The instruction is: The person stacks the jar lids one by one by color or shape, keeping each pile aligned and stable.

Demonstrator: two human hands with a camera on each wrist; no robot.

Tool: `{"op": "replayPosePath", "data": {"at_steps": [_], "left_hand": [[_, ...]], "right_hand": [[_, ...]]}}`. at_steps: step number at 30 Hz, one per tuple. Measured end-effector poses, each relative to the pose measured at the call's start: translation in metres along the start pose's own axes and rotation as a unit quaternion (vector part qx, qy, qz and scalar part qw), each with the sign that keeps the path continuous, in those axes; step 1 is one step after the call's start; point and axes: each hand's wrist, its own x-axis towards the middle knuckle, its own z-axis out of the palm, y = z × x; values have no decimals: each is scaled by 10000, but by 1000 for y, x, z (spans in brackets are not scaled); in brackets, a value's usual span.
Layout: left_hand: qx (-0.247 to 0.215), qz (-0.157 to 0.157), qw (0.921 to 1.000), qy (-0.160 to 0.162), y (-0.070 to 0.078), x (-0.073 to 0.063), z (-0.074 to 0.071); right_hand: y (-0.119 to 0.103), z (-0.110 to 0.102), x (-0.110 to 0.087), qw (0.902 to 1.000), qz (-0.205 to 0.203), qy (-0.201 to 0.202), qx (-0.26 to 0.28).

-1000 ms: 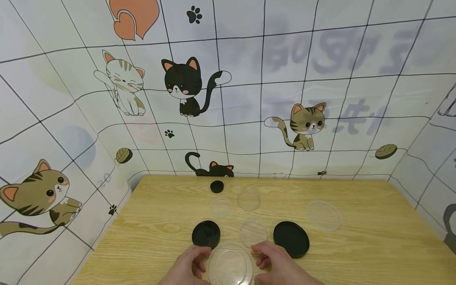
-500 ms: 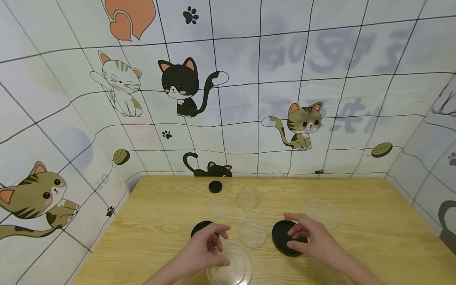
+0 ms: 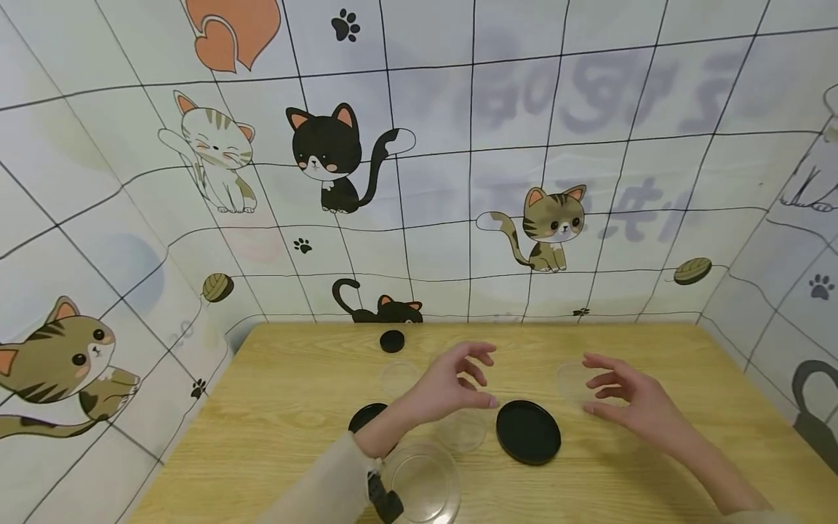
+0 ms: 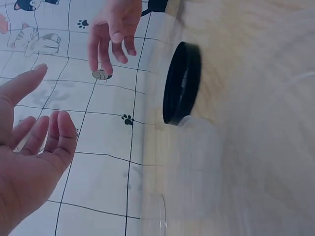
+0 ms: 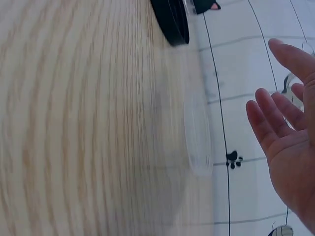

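Observation:
My left hand [image 3: 445, 386] hovers above the clear round containers near the middle of the table, fingers loosely curved and holding nothing. A small clear container [image 3: 462, 433] shows partly below its wrist. My right hand [image 3: 635, 400] is in the air beside the right clear container [image 3: 571, 382], its fingers spread and holding nothing; they partly hide that container. Between the hands lies a large black round lid [image 3: 528, 432]. The large clear round container [image 3: 422, 484] stands at the front, next to the left sleeve. In the right wrist view, the right clear container [image 5: 198, 137] stands apart from the hand.
A black round lid [image 3: 368, 416] is half hidden by the left wrist. Farther back are a small black lid [image 3: 392, 341] and a faint clear container [image 3: 399, 379]. A cloth wall printed with cats rises behind the wooden table [image 3: 275, 415].
Both hands have left the sides of the large clear container. The left hand moved forward and right; the right hand moved right, past the large black lid. The things on the table stay put.

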Motion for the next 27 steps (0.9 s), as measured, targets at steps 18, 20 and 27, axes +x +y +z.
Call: {"op": "replayPosePath", "data": {"at_steps": [18,20,27], "left_hand": [[-197,-575,9975,-364,-35,103,43],[-239,-658,9969,-364,-41,110,47],[-343,-889,9945,-432,-57,125,60]], "right_hand": [[56,-43,-5,9846,1564,97,-772],[60,-45,-7,9812,1725,-4,-860],[67,-46,-9,9707,2237,-409,-775]]}}
